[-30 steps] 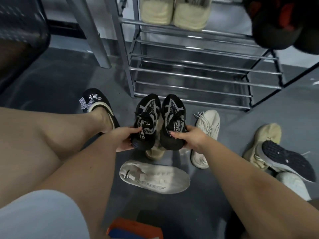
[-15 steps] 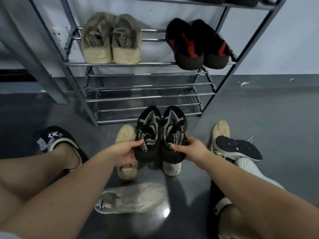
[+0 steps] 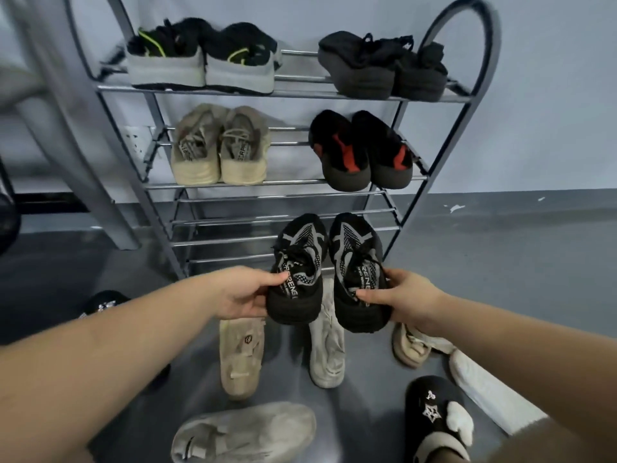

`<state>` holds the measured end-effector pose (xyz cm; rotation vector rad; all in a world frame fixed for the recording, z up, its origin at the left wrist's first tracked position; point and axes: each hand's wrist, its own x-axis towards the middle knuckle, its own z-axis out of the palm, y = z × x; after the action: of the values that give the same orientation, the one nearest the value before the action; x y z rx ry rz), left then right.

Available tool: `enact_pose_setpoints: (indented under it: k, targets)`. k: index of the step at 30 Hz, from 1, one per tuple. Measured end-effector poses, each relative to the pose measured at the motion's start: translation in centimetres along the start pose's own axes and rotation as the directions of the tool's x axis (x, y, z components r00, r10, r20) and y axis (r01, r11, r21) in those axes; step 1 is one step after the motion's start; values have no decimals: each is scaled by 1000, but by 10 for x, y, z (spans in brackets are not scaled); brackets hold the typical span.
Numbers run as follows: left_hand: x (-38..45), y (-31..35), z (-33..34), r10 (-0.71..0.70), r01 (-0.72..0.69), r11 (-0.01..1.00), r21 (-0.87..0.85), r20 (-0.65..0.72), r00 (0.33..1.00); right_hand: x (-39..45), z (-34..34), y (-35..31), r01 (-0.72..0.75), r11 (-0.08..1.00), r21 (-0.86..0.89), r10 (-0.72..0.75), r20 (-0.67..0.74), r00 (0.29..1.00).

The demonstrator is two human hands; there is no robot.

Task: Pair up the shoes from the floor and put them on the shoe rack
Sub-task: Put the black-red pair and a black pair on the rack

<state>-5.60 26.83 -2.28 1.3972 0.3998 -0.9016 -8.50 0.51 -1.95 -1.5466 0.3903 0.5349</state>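
I hold a pair of black knit sneakers with grey patterns side by side in the air, toes toward the metal shoe rack (image 3: 480, 105). My left hand (image 3: 242, 294) grips the heel of the left black sneaker (image 3: 298, 262). My right hand (image 3: 407, 300) grips the heel of the right black sneaker (image 3: 355, 262). Both shoes hang just in front of the rack's bare lower rails (image 3: 253, 240). On the floor below lie a beige shoe (image 3: 242, 357), a pale grey shoe (image 3: 327, 349), a grey shoe on its side (image 3: 247, 432) and a cream shoe (image 3: 412, 345).
The top shelf holds a black-and-grey pair (image 3: 203, 58) and a dark pair (image 3: 384, 66). The middle shelf holds a beige pair (image 3: 220, 145) and a black-and-red pair (image 3: 360, 152). My slippered foot (image 3: 437, 419) stands at bottom right, beside a white shoe (image 3: 484, 382).
Both hands have lifted the black pair up off the floor and forward toward the rack's lower rails. My view has tilted up, so the whole rack shows now.
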Motion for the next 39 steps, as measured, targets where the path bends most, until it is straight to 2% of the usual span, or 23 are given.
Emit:
enact_pose_setpoints:
  k: [4, 7, 12, 16, 21, 25, 28, 30, 35, 39]
  targets:
    - [-11, 17, -31, 13, -7, 994, 111, -59, 998, 15, 28, -13, 33, 999, 3, -33, 44, 998]
    - [-19, 28, -51, 13, 14, 973, 230, -114, 993, 38, 56, -22, 43, 997, 69, -48, 68, 997]
    - [-27, 55, -89, 0, 68, 932, 356, -187, 982, 77, 95, -46, 66, 995, 72, -72, 78, 994]
    - [-17, 66, -118, 24, 55, 954, 295, -256, 966, 114, 121, -54, 60, 996, 64, -66, 88, 994]
    - [15, 73, -143, 81, 12, 954, 300, -295, 952, 162, 137, -63, 126, 991, 41, -128, 65, 990]
    - [47, 69, -159, 149, -73, 975, 211, -369, 917, 194, 150, -60, 154, 986, 62, -155, 7, 988]
    - [68, 64, -168, 141, -73, 982, 173, -418, 897, 212, 157, -56, 153, 987, 42, -153, 6, 988]
    - [81, 61, -172, 133, -49, 979, 196, -444, 886, 222, 160, -53, 151, 987, 48, -151, -6, 988]
    - [104, 65, -176, 228, -62, 947, 316, -524, 821, 237, 166, -48, 173, 984, 51, -172, -24, 985]
    - [107, 68, -177, 261, -65, 930, 361, -526, 809, 241, 173, -43, 173, 985, 23, -173, -24, 985]
